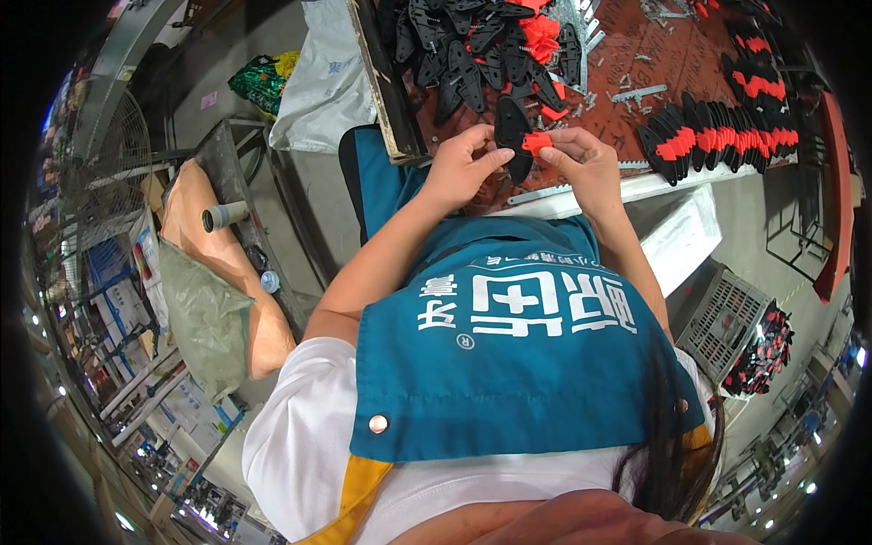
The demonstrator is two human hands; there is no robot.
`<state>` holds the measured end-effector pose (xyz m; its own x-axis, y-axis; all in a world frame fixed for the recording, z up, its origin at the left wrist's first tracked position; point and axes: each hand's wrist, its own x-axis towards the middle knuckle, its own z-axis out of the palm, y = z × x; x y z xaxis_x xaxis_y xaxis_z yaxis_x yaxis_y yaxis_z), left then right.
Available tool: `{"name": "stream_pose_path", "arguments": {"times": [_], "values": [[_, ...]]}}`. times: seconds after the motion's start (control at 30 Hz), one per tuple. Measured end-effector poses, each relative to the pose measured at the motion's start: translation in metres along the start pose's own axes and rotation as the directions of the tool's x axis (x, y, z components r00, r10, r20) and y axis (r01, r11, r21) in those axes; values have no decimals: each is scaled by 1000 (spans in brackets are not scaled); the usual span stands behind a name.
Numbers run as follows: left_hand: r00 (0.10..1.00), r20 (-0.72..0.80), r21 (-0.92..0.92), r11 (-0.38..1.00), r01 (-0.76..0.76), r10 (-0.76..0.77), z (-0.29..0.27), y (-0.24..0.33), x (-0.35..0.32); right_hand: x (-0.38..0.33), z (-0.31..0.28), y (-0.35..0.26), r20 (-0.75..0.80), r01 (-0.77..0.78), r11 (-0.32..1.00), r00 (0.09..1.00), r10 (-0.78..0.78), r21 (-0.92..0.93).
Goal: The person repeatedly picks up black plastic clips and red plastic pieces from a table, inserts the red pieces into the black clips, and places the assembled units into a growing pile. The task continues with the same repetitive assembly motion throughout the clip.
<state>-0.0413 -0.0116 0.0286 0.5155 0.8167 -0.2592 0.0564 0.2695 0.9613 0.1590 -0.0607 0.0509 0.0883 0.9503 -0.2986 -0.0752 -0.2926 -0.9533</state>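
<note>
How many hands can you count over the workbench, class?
2: the left hand, holding the black plate, and the right hand, pinching the red piece at the plate's edge. None appears hidden.

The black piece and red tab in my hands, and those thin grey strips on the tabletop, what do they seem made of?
Black piece: probably moulded plastic, judging by its uniform dark colour and rounded edges. Red tab: likely plastic too, evenly bright red. Thin grey strips: apparently bare metal, given their pale silvery look.
</note>
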Motion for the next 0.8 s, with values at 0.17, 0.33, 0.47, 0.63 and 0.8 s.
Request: {"name": "stream_pose_path", "arguments": {"times": [0.17, 0.33, 0.47, 0.63, 0.8], "values": [[998, 63, 38, 999, -29, 26, -2, 7, 1, -5, 12, -1, -76, 42, 994, 996, -35, 104], [989, 147, 346, 935, -71, 21, -9, 10, -1, -7, 9, 11, -7, 100, 979, 995, -103, -175], [984, 107, 385, 906, -176, 145, -7, 6, -2, -11, 4, -6, 125, 143, 805, 988, -86, -576], [987, 133, 329, 935, -134, 95, -7, 19, 0, -9, 1, 14, 62, 134, 944, 991, -121, -303], [987, 163, 145, 989, -13, -11, -7, 24, 1, -16, 4, 11, 4, 47, 997, 999, -47, -64]]}}
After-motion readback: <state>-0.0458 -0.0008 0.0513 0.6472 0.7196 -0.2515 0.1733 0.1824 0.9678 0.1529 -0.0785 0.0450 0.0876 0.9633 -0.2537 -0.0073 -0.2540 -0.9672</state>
